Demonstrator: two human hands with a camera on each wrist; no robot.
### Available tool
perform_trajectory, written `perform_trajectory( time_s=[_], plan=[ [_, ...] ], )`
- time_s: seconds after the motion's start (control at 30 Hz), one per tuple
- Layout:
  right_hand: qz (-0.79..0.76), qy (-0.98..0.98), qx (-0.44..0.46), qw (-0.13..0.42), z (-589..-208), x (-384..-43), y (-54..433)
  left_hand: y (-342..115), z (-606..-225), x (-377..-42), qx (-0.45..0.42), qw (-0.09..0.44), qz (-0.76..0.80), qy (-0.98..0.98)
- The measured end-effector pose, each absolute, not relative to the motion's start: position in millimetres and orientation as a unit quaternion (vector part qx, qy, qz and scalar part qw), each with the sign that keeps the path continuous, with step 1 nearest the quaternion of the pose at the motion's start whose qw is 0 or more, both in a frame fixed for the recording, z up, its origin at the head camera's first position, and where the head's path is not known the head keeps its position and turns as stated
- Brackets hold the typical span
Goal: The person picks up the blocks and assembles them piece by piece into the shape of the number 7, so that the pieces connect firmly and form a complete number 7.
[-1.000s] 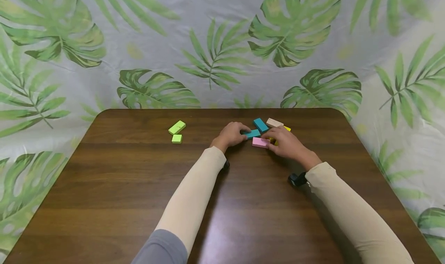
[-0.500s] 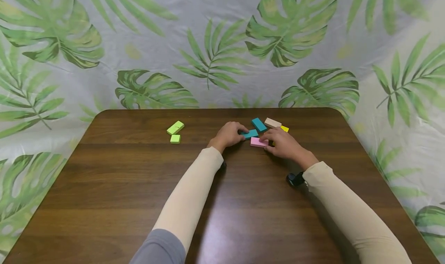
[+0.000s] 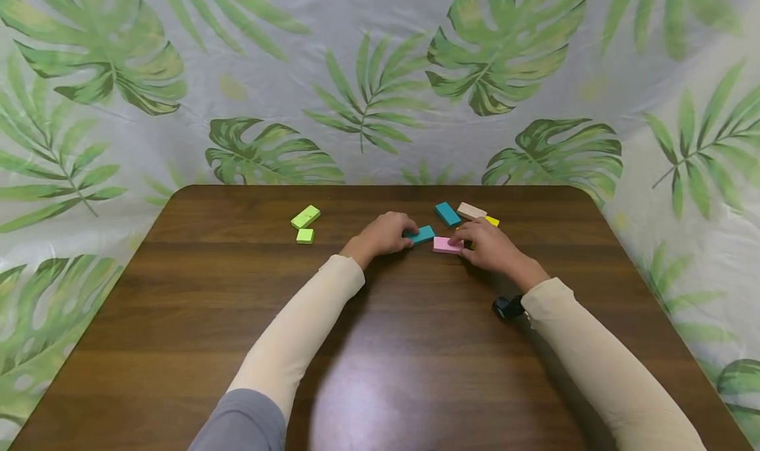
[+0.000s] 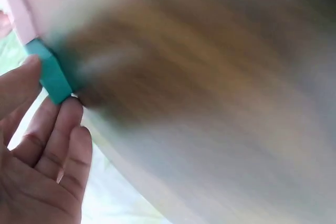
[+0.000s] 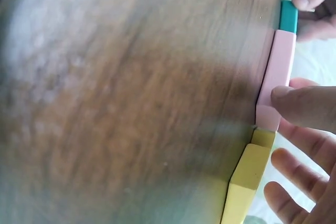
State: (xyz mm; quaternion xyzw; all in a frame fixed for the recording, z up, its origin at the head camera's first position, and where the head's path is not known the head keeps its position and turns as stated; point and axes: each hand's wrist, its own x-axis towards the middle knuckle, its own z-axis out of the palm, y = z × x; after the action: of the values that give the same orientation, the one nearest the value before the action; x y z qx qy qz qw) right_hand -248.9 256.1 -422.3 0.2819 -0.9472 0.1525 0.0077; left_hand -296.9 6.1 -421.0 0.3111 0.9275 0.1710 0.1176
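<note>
In the head view my left hand (image 3: 384, 232) pinches a teal block (image 3: 423, 235) lying on the table. The left wrist view shows this teal block (image 4: 52, 74) between the thumb and fingertips. My right hand (image 3: 489, 245) holds a pink block (image 3: 444, 245) at its right end. In the right wrist view the thumb lies on the near side of the pink block (image 5: 275, 66), with a finger behind it. Yellow blocks (image 5: 247, 169) lie just past that end, partly hidden by the right hand in the head view.
Behind the hands lie another teal block (image 3: 448, 214), a pale wooden block (image 3: 472, 211) and the corner of a yellow block (image 3: 492, 221). Two lime-green blocks, a long one (image 3: 305, 217) and a short one (image 3: 305, 236), lie at left on the brown table (image 3: 178, 293).
My left hand has drawn its teal block left and slightly nearer, away from the other teal block. My right index finger has come down onto the pink block, which stays in place.
</note>
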Motion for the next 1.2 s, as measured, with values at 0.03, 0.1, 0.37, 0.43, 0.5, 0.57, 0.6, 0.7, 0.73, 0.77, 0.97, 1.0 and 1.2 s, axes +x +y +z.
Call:
perform_trajectory(
  time_s=[0.03, 0.1, 0.37, 0.43, 0.5, 0.57, 0.6, 0.7, 0.73, 0.77, 0.97, 1.0, 1.2],
  plan=[
    [0.153, -0.947, 0.281, 0.007, -422.3, -248.5, 256.2, 3.8, -421.1, -295.3, 0.321, 0.116, 0.165, 0.925],
    [0.152, -0.947, 0.281, 0.009, -422.2, -247.9, 256.4, -0.9, -421.4, -291.2, 0.334, 0.113, 0.155, 0.923],
    [0.145, -0.951, 0.272, 0.019, -426.0, -244.9, 260.3, -15.9, -420.3, -265.9, 0.37, 0.107, 0.163, 0.908],
    [0.146, -0.951, 0.273, 0.017, -426.0, -244.5, 260.5, -20.8, -420.6, -259.1, 0.384, 0.101, 0.164, 0.903],
    [0.149, -0.949, 0.277, 0.016, -426.0, -244.9, 260.2, -26.7, -421.0, -252.8, 0.396, 0.092, 0.162, 0.899],
    [0.152, -0.948, 0.28, 0.014, -425.9, -245.9, 259.7, -32.7, -421.7, -248.0, 0.408, 0.08, 0.162, 0.895],
    [0.152, -0.947, 0.282, 0.012, -425.9, -246.4, 259.6, -35.3, -421.8, -245.9, 0.412, 0.077, 0.16, 0.894],
    [0.15, -0.945, 0.29, 0.012, -425.1, -247.7, 258.2, -43.8, -422.8, -239.9, 0.423, 0.07, 0.156, 0.89],
    [0.149, -0.945, 0.291, 0.012, -424.7, -247.9, 257.6, -46.7, -422.6, -237.6, 0.424, 0.071, 0.155, 0.889],
    [0.149, -0.944, 0.293, 0.013, -424.6, -248.0, 257.0, -49.4, -422.2, -235.1, 0.424, 0.073, 0.153, 0.889],
    [0.146, -0.943, 0.299, 0.014, -422.9, -248.4, 253.1, -63.3, -420.2, -223.2, 0.428, 0.075, 0.145, 0.889],
    [0.144, -0.943, 0.3, 0.015, -422.6, -248.6, 252.7, -65.0, -420.2, -221.9, 0.43, 0.075, 0.143, 0.888],
    [0.132, -0.941, 0.312, 0.02, -421.7, -252.0, 250.0, -70.8, -420.6, -221.3, 0.471, 0.042, 0.129, 0.872]
  ],
)
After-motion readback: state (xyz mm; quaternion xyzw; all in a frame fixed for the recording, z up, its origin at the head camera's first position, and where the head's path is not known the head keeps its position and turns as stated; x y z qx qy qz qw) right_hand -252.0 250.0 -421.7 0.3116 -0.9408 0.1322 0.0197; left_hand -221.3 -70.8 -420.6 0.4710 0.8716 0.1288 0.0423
